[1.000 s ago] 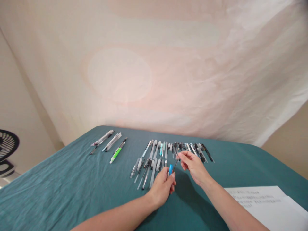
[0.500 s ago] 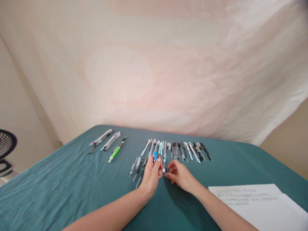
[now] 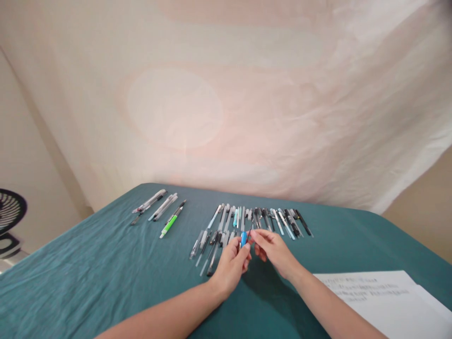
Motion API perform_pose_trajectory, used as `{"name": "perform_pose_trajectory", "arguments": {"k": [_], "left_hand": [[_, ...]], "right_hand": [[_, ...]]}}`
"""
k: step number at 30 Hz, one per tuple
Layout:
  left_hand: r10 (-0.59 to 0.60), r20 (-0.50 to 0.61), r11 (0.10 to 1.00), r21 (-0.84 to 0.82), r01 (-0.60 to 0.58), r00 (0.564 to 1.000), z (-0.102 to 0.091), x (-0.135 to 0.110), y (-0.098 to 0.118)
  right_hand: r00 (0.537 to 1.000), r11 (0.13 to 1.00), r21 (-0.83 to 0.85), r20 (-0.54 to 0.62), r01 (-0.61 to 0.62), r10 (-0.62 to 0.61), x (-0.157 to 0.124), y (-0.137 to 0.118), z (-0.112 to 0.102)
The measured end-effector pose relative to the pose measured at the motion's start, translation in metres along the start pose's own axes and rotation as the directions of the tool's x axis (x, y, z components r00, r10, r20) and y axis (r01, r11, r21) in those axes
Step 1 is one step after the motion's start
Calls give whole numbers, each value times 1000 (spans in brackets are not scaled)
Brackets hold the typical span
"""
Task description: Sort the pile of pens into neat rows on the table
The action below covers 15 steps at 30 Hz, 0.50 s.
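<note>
My left hand point(image 3: 231, 266) is closed round a small blue pen part point(image 3: 243, 238), which sticks up above its fingertips. My right hand point(image 3: 273, 249) pinches a thin dark pen piece point(image 3: 249, 233) right beside it; the two hands almost touch. Both hover just in front of a long row of pens point(image 3: 247, 221) laid side by side on the teal tablecloth point(image 3: 106, 278). How the two held pieces meet is too small to tell.
A separate group of pens point(image 3: 158, 209), one with a green barrel point(image 3: 169, 226), lies to the left on the cloth. White printed paper point(image 3: 384, 296) lies at the right near edge. A black fan point(image 3: 9, 212) stands off the table at far left. A pale sheet hangs behind.
Half a second ago both hands were down among the pens; now they have drawn slightly back towards me and right, with the blue part and thin dark piece held together between them.
</note>
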<state>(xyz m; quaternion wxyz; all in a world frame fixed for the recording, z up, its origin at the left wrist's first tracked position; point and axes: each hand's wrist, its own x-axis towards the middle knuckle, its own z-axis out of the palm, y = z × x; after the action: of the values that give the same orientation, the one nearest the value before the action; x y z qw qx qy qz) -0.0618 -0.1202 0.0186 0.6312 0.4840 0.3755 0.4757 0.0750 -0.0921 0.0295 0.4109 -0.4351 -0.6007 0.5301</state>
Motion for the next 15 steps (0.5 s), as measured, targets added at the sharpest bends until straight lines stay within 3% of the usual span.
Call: {"name": "perform_pose_trajectory", "arguments": {"k": [10,15], "left_hand": [[61,86,989,129,-72,994,1,-2,4],[134,93,982,124,-144,987,1,-1,7]], "right_hand": [[994,998,-51,99,42,-37,-3,-13,-6],[997,996,59,45,-71,69,1,-16,-19]]}}
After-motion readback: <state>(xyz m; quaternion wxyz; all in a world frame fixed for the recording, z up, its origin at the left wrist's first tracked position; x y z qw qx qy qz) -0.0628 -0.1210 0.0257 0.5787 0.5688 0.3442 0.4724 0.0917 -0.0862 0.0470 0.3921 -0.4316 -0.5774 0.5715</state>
